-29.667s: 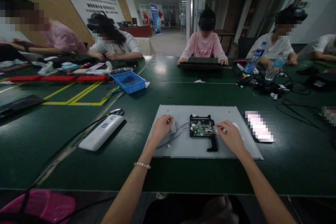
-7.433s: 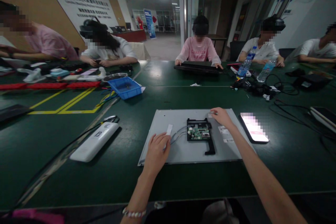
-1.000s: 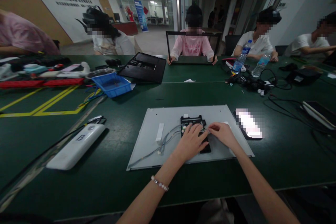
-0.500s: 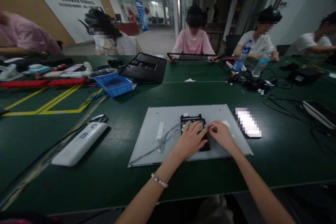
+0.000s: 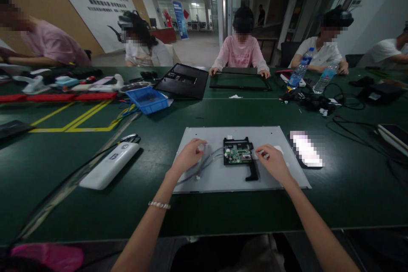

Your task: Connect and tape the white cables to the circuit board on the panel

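A pale flat panel lies on the green table. On its middle sits a green circuit board in a black plastic bracket. Thin grey cables run from the board toward the panel's left side. My left hand is over the panel's left part, near the cables, with fingers and thumb apart and nothing visible in them. My right hand is just right of the board, its fingers curled and thumb and forefinger close together. Whatever its fingertips hold, if anything, is too small to make out.
A lit phone lies right of the panel, a white power bank to the left. Beyond are a blue tray, a black cover and bottles. Across the table a person's hands rest on a black frame.
My left hand has moved left off the board, uncovering it. My right hand stays beside the board. Across the table, the person has lowered the black frame. The view has shifted slightly.
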Available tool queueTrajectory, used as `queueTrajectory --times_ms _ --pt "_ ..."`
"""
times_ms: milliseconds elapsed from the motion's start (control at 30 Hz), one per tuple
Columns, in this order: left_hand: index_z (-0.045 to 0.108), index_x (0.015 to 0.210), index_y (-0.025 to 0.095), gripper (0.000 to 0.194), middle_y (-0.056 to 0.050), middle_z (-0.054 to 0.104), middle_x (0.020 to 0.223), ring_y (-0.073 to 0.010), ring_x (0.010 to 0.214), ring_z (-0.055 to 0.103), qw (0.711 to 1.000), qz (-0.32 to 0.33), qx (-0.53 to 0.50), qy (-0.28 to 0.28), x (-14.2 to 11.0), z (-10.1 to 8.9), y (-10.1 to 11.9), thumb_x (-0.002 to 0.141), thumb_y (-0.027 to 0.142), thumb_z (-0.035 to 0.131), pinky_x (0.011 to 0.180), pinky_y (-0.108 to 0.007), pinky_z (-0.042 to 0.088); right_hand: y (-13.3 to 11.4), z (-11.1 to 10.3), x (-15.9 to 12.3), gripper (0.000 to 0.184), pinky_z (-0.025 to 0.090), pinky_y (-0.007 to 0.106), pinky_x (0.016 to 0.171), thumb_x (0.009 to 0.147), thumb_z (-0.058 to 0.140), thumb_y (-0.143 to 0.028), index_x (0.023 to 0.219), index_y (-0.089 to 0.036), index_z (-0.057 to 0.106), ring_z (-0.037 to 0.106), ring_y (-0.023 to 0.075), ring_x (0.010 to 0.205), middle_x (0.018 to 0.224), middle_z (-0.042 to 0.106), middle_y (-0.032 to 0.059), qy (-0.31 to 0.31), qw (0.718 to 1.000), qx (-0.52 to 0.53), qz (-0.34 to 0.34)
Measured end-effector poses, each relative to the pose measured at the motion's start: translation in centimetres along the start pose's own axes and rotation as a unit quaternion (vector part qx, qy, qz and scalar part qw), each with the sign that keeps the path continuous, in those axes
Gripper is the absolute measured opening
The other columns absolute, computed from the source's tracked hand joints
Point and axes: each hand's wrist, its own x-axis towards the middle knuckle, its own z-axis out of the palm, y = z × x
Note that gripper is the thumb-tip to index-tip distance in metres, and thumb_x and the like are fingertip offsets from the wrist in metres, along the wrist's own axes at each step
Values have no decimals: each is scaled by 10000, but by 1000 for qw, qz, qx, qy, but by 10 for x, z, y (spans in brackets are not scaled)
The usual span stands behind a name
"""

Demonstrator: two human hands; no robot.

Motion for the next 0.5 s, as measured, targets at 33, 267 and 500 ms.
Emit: queueTrajectory --times_ms 33,267,500 --pt "609 1054 168 355 -75 584 1049 -108 648 569 1000 0 1 -3 1 2 -3 722 134 486 695 -259 466 1 0 0 136 447 287 667 823 500 -228 860 -199 627 575 141 693 885 610 23 -1 1000 -5 -1" --pt "677 800 172 162 -45 654 790 -145 686 572 998 -50 -21 19 3 -14 -3 734 233 542 677 -265 436 3 2 0 148 457 299 680 831 485 -226 863 -202 627 577 148 703 873 609 30 9 1000 -22 -9" --pt "668 844 171 229 -16 639 728 -96 553 479 958 -135 -252 14 -10 -57 29 720 356 615 509 -209 367 -12 2 3 153 453 261 573 842 475 -229 860 -204 625 584 149 724 903 612 37 30 999 14 -30"
